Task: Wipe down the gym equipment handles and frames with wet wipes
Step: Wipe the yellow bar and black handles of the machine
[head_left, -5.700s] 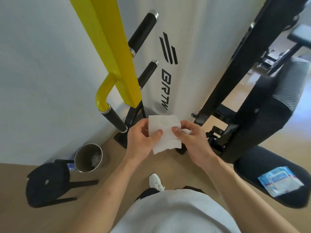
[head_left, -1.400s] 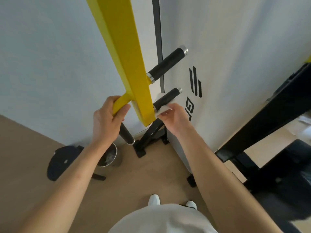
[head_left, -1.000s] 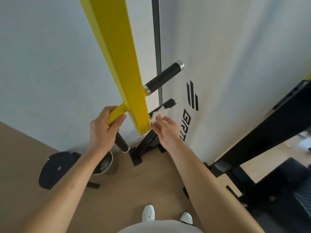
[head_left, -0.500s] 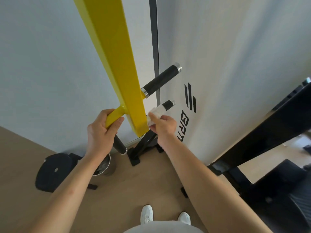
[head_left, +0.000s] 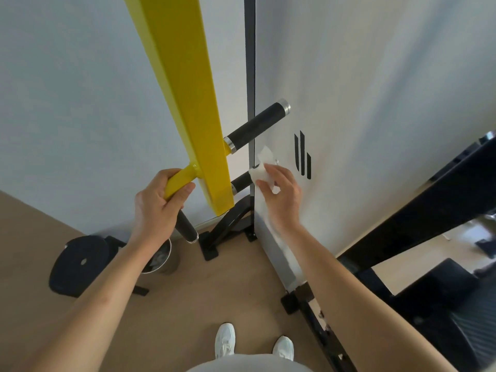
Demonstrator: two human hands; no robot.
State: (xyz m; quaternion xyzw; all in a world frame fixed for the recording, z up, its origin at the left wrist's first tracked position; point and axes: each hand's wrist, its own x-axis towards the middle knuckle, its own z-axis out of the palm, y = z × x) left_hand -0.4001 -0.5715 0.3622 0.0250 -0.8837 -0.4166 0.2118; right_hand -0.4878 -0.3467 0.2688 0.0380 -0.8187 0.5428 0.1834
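Head view: the person is standing over a yellow beam [head_left: 185, 103] that is slanting down toward the floor [head_left: 214, 291].

- **Left hand:** The left hand [head_left: 158, 208] is gripping the yellow bent tube [head_left: 180, 181] that branches off the beam's left side. Fingers and thumb are curling round it just above its black grip [head_left: 186, 226].
- **Right hand and wipe:** The right hand [head_left: 279, 194] is holding a crumpled wet wipe [head_left: 261, 171] with curled fingers. It is pressing the wipe around the outer end of the lower black handle [head_left: 241, 181] on the beam's right side.
- **Lower handle:** The wipe is covering the handle's tip, while the stretch nearest the beam is showing bare.
- **Upper handle:** The upper black handle [head_left: 257, 127] is jutting out just above, and neither hand is touching it.

A metal bin [head_left: 163, 260] is sitting on the floor below the left forearm, just beside a black weight plate [head_left: 77, 264].

The job seems to be somewhere in its first stretch, with one handle under the wipe now. Nothing is showing whether the upper handle, the grip under the left hand or the beam are already clean. The black frame [head_left: 429, 210] at the right probably remains to be wiped.
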